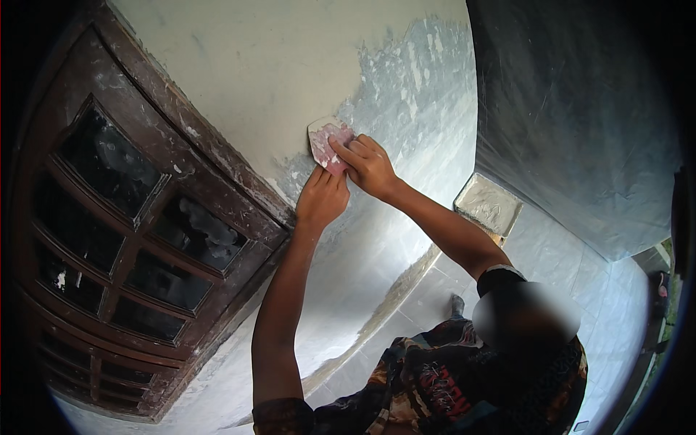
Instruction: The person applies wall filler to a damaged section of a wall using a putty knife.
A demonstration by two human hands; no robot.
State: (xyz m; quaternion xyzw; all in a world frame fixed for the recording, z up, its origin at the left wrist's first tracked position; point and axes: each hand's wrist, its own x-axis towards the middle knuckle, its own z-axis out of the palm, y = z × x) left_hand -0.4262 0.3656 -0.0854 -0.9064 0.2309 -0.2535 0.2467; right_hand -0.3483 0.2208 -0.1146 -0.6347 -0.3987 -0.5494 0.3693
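A pinkish, putty-smeared scraper blade (323, 139) lies flat against the pale wall (275, 65), at the border between fresh light putty and a patchy grey area. My right hand (370, 168) grips the blade from the right, fingers spread over it. My left hand (322, 197) reaches up from below, its fingertips touching the blade's lower edge. Both arms are stretched out toward the wall.
A dark brown wooden window frame (217, 174) with several glass panes fills the left side, close to my left arm. A flat tray of pale putty (487, 206) lies on the tiled floor (565, 261) by the wall's base. A grey wall (580, 109) stands to the right.
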